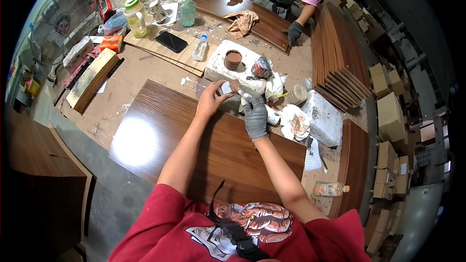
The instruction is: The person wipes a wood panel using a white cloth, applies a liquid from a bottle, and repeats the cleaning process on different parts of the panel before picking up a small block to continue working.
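Above the far edge of a dark brown wood-grain panel (242, 138), both my hands are close together. My bare left hand (211, 101) pinches a small, flat, pale piece with a brown smear (230, 87), perhaps a scraper. My right hand (256, 116) wears a grey glove and is closed, its fingertips by that same piece. What the glove grips is too small to make out. Just beyond, a tub of brown paste (233, 59) stands on a white block (218, 63). To its right is a small dark wrapped container (262, 67).
Crumpled stained paper (294, 122) and a second white block (323, 118) lie right of my hands. A clear bottle (331, 189) lies near the right edge. Across the table, a gloved co-worker's hand (293, 33) touches another panel (218, 5). Stacked boards (337, 53) rise at right.
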Tool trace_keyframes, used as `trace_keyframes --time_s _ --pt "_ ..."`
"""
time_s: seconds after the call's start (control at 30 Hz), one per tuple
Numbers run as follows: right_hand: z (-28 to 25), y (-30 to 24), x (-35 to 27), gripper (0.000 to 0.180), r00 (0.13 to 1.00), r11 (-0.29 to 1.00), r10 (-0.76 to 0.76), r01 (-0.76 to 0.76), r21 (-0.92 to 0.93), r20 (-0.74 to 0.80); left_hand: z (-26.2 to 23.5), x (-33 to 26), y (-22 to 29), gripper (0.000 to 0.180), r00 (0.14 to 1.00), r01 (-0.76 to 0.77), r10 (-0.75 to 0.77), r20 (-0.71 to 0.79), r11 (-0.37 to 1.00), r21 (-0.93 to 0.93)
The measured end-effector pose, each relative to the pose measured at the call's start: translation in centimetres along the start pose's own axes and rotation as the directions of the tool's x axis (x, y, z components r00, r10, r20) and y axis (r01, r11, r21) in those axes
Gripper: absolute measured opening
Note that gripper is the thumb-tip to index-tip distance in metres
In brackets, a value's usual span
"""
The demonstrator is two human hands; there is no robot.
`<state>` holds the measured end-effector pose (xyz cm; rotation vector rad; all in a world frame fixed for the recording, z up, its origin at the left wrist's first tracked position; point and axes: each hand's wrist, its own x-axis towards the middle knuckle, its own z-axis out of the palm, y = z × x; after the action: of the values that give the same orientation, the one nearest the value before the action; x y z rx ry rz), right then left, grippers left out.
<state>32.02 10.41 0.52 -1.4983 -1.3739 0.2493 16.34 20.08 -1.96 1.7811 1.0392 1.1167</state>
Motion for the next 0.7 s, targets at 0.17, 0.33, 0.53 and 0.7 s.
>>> trace_keyframes --time_s 0.17,0.33,0.53,0.7 --pt "0.6 1.2 1.4 0.019 0.997 0.985 -0.07 0.071 -0.159 0.012 0.1 0.0 0.1 0.053 1.0 0.008 -0.008 0.0 1.0 -0.011" --pt "0.1 1.1 -0.7 0.022 0.996 0.993 -0.032 0.04 -0.11 0.077 0.1 0.0 0.3 0.053 1.0 0.005 -0.004 0.026 1.0 -0.018" --pt "1.4 1.1 0.4 0.018 0.999 1.0 -0.018 0.019 -0.011 0.037 -0.1 0.1 -0.3 0.052 1.0 -0.01 0.009 -0.02 0.999 -0.051" --pt "0.7 2.2 0.0 0.006 0.882 0.734 0.462 -0.438 0.518 0.092 0.0 -0.1 0.1 0.053 0.999 -0.029 0.029 -0.015 0.999 -0.038"
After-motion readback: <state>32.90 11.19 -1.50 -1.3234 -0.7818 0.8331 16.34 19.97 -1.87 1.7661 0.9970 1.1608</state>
